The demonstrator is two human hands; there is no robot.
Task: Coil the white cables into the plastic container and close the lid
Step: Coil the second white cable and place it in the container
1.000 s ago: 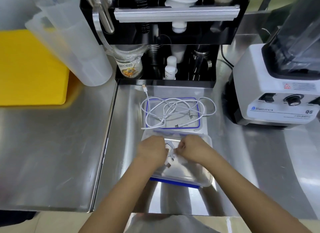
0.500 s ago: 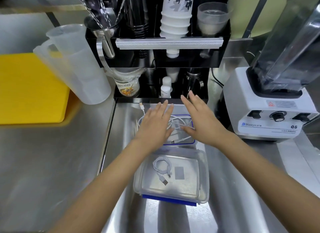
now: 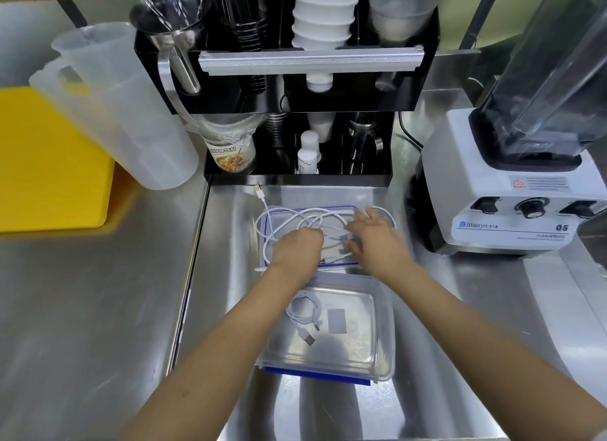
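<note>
A clear plastic container [image 3: 382,329] sits on the steel counter near me, with one coiled white cable [image 3: 303,312] lying inside it. Behind it lies the blue-rimmed lid [image 3: 272,217] with a loose tangle of white cables [image 3: 289,219] spread over it; one plug end [image 3: 259,191] reaches toward the black rack. My left hand [image 3: 297,248] rests on the tangle with fingers curled around cable strands. My right hand [image 3: 374,237] lies beside it over the cables, fingers spread and blurred.
A black rack [image 3: 295,112] with cups and bottles stands behind the lid. A white blender [image 3: 512,191] is at the right, a translucent jug [image 3: 115,112] and a yellow board [image 3: 42,158] at the left. A counter seam [image 3: 189,266] runs left of the container.
Both hands left the container, where a coiled cable now lies, and reached forward to the lid. The left hand has since curled onto the tangled cables.
</note>
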